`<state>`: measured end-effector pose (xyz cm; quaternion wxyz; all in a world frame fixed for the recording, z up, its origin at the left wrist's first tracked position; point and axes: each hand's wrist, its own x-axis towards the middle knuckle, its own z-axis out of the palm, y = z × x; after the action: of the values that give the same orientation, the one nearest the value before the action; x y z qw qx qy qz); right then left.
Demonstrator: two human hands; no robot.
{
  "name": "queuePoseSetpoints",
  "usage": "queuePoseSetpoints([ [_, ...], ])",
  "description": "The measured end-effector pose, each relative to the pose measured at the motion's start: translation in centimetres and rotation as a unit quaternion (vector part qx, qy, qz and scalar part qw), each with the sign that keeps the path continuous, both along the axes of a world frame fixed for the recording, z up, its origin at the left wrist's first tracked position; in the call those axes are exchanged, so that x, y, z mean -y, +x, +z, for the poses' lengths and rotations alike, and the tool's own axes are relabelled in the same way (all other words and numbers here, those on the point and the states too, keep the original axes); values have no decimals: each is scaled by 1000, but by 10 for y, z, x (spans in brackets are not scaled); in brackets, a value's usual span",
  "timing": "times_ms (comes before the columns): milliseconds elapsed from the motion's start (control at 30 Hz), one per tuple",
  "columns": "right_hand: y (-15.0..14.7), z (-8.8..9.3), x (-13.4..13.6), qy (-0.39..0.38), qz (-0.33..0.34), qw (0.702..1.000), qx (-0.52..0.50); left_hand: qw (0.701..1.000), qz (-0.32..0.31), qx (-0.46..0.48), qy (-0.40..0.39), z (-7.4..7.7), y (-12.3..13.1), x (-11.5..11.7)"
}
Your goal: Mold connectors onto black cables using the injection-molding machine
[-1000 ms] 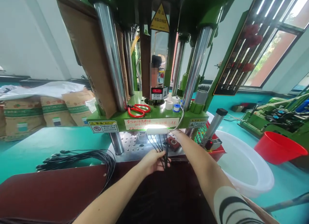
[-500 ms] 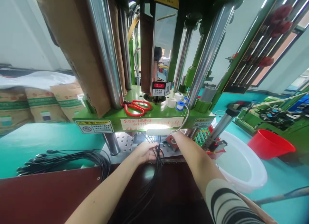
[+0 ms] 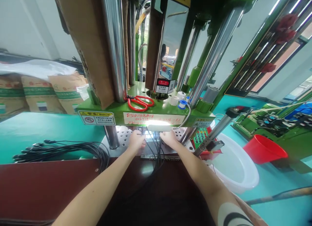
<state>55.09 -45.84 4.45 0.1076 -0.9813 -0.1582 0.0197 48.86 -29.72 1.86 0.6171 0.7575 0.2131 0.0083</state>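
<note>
Under the machine's lit plate, my left hand [image 3: 136, 142] is at the left side of a shiny metal mold [image 3: 151, 137], its fingers curled. My right hand [image 3: 169, 139] is closed at the mold's right side, its fingertips next to the black cables. What either hand grips, if anything, is too small or hidden to make out. Several thin black cables [image 3: 159, 152] run from the mold toward me and hang over the front edge. A white lamp [image 3: 159, 127] shines just above the mold and hides part of it.
Red-handled scissors [image 3: 140, 103] and tape rolls [image 3: 181, 104] lie on the green machine plate [image 3: 117, 109]. A bundle of black cables [image 3: 65, 149] rests at left. At right stand a control panel with green buttons [image 3: 201, 137], a white tub [image 3: 253, 177] and a red bucket [image 3: 264, 149].
My left hand has let go of the cables and moved up and left to the mold's left side. My right hand has come into view at its right side. The view has shifted slightly.
</note>
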Motion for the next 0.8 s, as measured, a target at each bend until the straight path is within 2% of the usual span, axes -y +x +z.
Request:
queuePoseSetpoints([
  [67, -3, -5, -1, -8, -8, 1000, 3, 993, 12, 18, 115, 0, -1, -4],
  [167, -2, -7, 0, -11, -19, 1000, 16, 965, -7, 38, 259, 1, -3, -4],
  [333, 1, -6, 2, -22, -11, 999, 30, 915, -48, 31, 400, 1, -3, 0],
  [567, 1, -8, 1, -54, -12, 998, 35, 876, -75, 13, 475, 2, 6, -4],
  [800, 3, 4, -3, -73, 12, 996, 46, 885, -52, 31, 462, 17, 7, 4],
])
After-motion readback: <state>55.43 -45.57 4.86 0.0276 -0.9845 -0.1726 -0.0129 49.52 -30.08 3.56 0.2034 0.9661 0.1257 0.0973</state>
